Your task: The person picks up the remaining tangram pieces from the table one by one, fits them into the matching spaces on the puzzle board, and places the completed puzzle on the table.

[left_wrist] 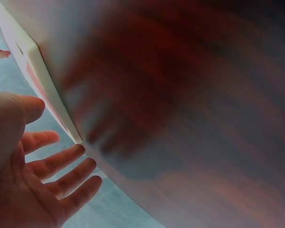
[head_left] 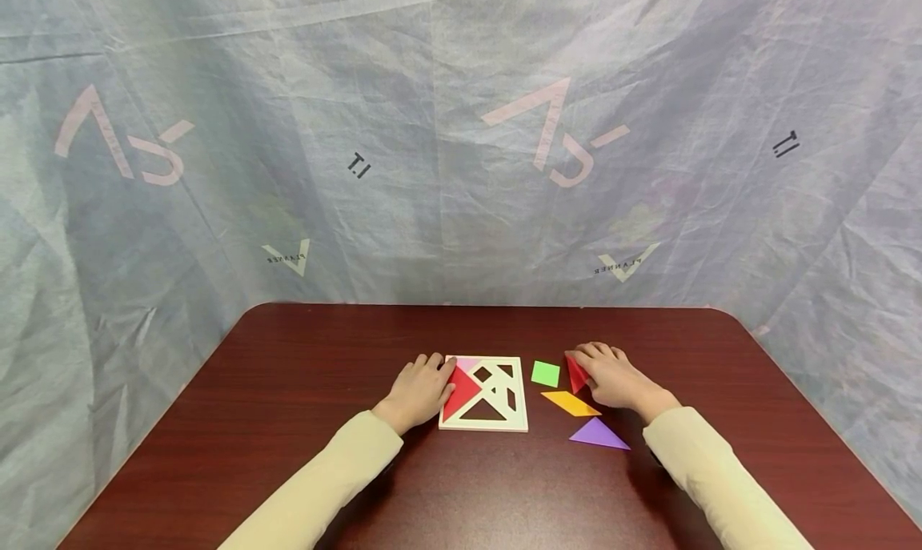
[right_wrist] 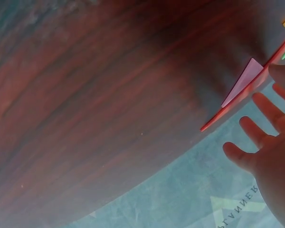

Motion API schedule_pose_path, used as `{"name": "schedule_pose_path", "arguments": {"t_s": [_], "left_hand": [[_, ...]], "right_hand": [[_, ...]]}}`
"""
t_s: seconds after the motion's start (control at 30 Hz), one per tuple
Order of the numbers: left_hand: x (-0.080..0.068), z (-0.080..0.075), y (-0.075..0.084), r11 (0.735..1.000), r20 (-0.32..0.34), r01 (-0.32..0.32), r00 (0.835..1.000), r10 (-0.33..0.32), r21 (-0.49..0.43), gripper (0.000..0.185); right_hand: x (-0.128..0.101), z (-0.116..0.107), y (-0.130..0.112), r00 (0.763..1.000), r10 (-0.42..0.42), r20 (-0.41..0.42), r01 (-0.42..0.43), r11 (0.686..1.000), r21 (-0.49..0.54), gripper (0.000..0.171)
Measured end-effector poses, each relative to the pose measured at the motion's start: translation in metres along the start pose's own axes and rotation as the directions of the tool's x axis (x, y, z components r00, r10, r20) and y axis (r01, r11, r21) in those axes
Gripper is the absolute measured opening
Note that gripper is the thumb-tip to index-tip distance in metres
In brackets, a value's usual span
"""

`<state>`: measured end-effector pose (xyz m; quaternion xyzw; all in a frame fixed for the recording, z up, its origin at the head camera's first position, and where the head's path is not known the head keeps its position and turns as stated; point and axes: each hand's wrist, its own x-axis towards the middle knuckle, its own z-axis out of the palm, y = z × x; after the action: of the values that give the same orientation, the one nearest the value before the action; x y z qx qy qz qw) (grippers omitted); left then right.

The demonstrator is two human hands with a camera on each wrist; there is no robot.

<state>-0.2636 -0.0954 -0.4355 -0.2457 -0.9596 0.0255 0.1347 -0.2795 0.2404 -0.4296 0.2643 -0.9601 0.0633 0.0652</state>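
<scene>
A white tangram board [head_left: 484, 431] lies flat with a red triangle [head_left: 462, 391] and a pink triangle [head_left: 467, 363] in its left side; several cut-outs show the dark table. My left hand [head_left: 419, 391] rests at the board's left edge, with thumb and forefinger reaching over the red triangle. In the left wrist view its fingers spread out straight. My right hand [head_left: 611, 374] pinches a second red triangle [head_left: 575, 373], which looks tilted. A small pink triangle [right_wrist: 243, 83] shows beside that piece in the right wrist view, hidden by the hand from above.
Between board and right hand lies a green square [head_left: 546, 373]. An orange parallelogram [head_left: 571, 403] sits nearer me, and a purple triangle [head_left: 599, 435] lies below it. A grey printed cloth [head_left: 439, 174] hangs behind the glossy red-brown table [head_left: 324, 342].
</scene>
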Motion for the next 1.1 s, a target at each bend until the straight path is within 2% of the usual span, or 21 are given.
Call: {"name": "schedule_pose_path", "arguments": {"t_s": [0.6, 0.9, 1.1], "left_hand": [[0.0008, 0.0052, -0.0019, 1.000, 0.033, 0.001, 0.999, 0.000, -0.013, 0.040], [0.0007, 0.0047, -0.0021, 1.000, 0.023, -0.028, 0.999, 0.028, -0.008, 0.040], [0.0011, 0.0067, -0.0024, 0.999, 0.040, -0.031, 0.999, 0.032, -0.008, 0.040]], "right_hand": [[-0.0008, -0.0025, -0.0019, 0.998, 0.019, 0.062, -0.019, 1.000, 0.002, 0.050], [-0.0004, -0.0027, -0.0013, 0.998, 0.026, 0.059, -0.026, 1.000, 0.001, 0.048], [-0.0001, -0.0025, -0.0010, 0.998, 0.035, 0.059, -0.036, 0.999, 0.001, 0.048]]}}
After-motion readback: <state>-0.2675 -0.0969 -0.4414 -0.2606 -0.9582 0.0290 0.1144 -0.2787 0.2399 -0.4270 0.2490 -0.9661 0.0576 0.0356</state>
